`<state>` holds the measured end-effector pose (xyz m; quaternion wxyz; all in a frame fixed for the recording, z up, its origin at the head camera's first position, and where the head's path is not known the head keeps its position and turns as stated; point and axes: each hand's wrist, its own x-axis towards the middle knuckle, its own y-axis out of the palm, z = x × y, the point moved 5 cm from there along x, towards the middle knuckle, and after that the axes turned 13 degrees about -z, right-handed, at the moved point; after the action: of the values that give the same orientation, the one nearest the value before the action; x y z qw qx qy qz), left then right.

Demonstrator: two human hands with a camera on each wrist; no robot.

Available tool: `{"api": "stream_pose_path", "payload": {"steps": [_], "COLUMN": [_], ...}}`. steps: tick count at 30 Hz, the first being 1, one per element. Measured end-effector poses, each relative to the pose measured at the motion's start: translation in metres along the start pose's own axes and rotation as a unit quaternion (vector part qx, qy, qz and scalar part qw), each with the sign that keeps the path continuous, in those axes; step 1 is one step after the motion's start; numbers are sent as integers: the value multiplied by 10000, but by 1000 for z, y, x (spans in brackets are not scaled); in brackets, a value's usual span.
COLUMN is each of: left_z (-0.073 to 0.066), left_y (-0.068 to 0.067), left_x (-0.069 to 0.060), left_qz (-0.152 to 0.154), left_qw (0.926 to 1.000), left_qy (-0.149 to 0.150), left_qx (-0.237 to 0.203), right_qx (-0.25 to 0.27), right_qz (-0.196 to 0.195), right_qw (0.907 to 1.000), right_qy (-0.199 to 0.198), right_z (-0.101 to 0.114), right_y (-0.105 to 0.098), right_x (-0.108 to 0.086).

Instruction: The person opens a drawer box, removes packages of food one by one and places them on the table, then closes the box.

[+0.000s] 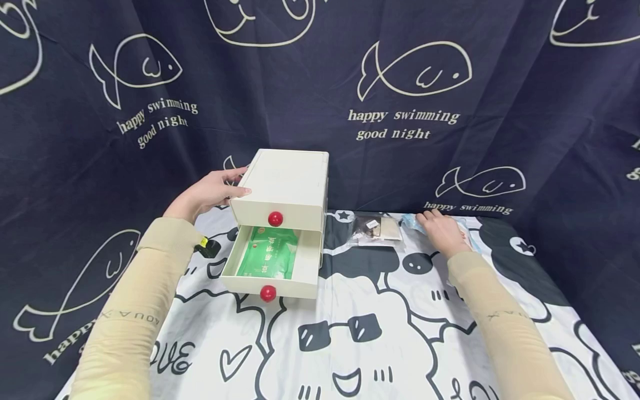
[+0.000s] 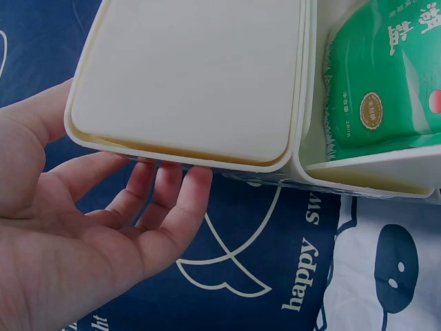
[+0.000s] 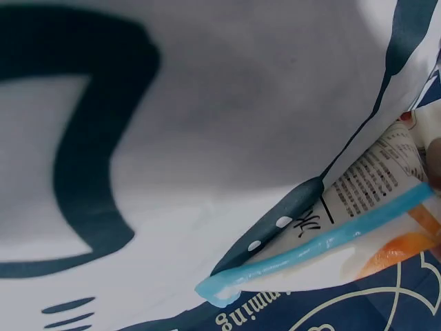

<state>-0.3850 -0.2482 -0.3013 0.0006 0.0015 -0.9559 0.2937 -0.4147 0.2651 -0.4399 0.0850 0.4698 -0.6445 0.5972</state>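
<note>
A white drawer unit with red knobs stands left of centre, its lower drawer pulled out. Inside lies a green packet, also visible in the left wrist view. My left hand grips the unit's left side; in the left wrist view the hand has bent fingers touching its edge. At the back right, my right hand holds a blue-edged packet. The right wrist view shows this printed packet tilted, with only a little of the hand at the right edge.
A clear bag with dark and beige contents lies between the drawer unit and my right hand. A small black object with a yellow top is beside my left sleeve. A dark curtain hangs behind the patterned cloth.
</note>
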Motion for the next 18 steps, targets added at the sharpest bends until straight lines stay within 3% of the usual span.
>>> {"api": "stream_pose_path", "payload": {"steps": [18], "left_z": [3], "left_y": [0], "left_x": [2], "left_qz": [-2], "left_qw": [10000], "left_qy": [31], "left_qx": [26], "right_qx": [353], "right_qz": [829], "right_qw": [9958], "right_qy": [-136], "right_z": [-1], "right_y": [-5], "right_x": [-9]}}
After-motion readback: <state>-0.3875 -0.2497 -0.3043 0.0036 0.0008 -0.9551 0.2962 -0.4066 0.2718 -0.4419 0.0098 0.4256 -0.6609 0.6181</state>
